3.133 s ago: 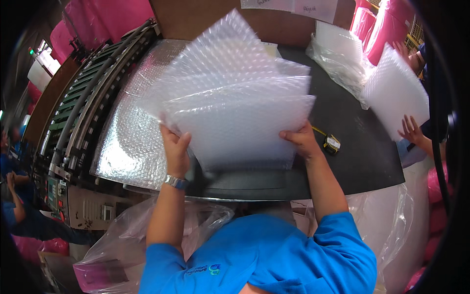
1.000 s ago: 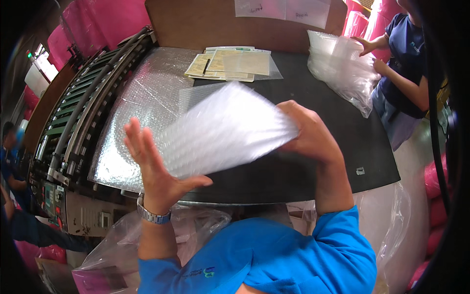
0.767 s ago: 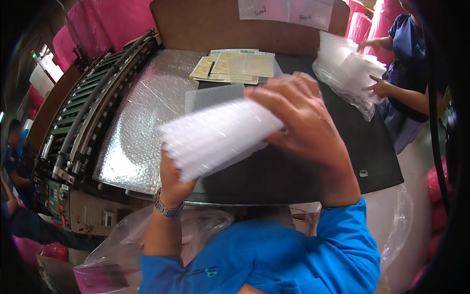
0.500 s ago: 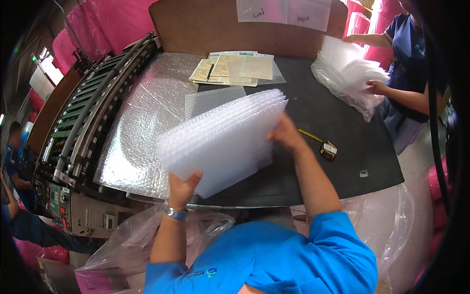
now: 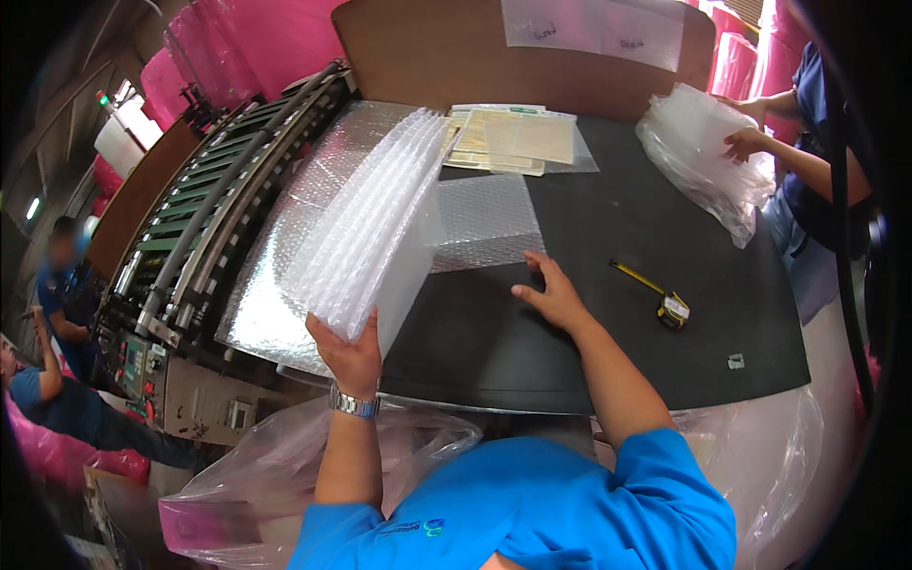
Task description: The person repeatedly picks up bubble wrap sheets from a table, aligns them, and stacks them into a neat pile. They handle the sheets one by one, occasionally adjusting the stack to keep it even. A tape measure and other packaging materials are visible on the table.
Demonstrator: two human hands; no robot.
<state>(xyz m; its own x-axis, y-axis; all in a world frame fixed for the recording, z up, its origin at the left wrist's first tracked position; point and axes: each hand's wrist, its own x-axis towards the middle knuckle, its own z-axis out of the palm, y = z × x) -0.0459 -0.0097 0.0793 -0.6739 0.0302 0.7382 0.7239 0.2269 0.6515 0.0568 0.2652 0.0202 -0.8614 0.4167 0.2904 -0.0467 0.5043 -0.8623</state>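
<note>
A stack of bubble wrap bags (image 5: 370, 218) stands tilted over the left part of the dark table, its long bubbled edges facing up and left. My left hand (image 5: 348, 356) grips its near lower end, thumb on one face and fingers around the other. My right hand (image 5: 556, 292) is apart from the stack, fingers spread over the table with nothing in them. Just beyond its fingertips lies a single bubble wrap sheet (image 5: 486, 220), partly hidden behind the stack. Under the stack, a silvery bubble sheet (image 5: 249, 313) covers the table's left side.
Papers (image 5: 518, 140) lie at the table's back. A tape measure (image 5: 673, 310), partly drawn out, rests at the right. Across the table, a co-worker's hand (image 5: 746, 142) handles clear plastic packaging (image 5: 708, 157). A roller machine (image 5: 204, 209) stands along the left.
My right hand has let go of the bubble wrap stack and opened. The stack, in my left hand, has swung left and more upright. The co-worker's hands have moved over the packaging.
</note>
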